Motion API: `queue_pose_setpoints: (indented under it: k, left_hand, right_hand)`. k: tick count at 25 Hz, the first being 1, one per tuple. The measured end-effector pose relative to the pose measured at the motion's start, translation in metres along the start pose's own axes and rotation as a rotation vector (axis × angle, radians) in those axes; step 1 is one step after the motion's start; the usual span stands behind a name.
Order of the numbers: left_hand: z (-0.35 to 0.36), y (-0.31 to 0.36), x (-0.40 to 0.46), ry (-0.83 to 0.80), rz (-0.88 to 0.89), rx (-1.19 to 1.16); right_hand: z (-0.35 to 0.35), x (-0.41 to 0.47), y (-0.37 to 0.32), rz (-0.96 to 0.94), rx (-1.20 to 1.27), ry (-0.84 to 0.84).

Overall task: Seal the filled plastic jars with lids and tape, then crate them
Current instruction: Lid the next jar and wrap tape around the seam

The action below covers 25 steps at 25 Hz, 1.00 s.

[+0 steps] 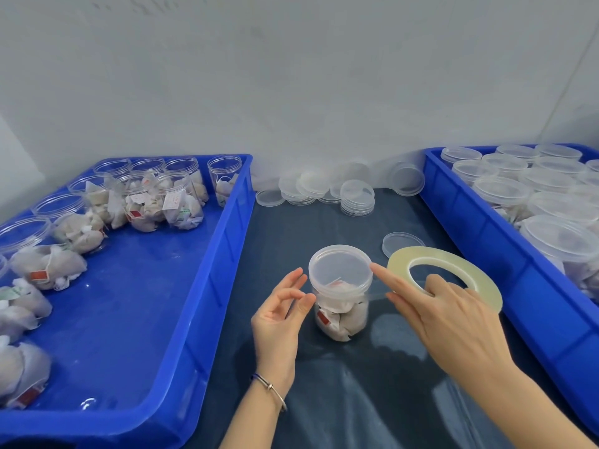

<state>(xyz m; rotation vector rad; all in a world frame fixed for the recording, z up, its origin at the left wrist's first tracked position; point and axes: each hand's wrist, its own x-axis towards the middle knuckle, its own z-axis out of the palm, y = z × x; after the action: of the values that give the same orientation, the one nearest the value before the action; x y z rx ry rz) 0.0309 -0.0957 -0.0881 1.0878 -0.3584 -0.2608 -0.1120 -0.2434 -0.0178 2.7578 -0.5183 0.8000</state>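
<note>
Your right hand (453, 315) grips yellowish tape ring (444, 273) | left hand (280, 314) open beside lidded clear plastic jar (340, 291) | step: taping lid seam | next: press the tape round the seam.

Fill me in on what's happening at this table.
A person is taping a lidded clear plastic jar of tea bags standing on the dark table. The right hand holds a flat translucent tape roll; the left hand touches the jar's side. Unlidded jars wait in the left blue crate; lidded ones fill the right blue crate.
</note>
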Motion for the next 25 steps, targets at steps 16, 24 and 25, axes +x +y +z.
queue_pose_setpoints:
  k: [16,24,25]
  left_hand:
    - [-0.006,0.017,0.048,-0.369,0.071,0.306]
    - [0.028,0.010,0.012,-0.364,0.193,0.617]
    - [0.032,0.008,0.012,-0.305,0.248,0.637]
  right_hand:
    - [0.010,0.016,0.003,-0.035,0.097,-0.078]
    - [0.002,0.017,-0.004,0.024,0.100,-0.143]
    - [0.002,0.015,0.000,0.032,0.071,-0.161]
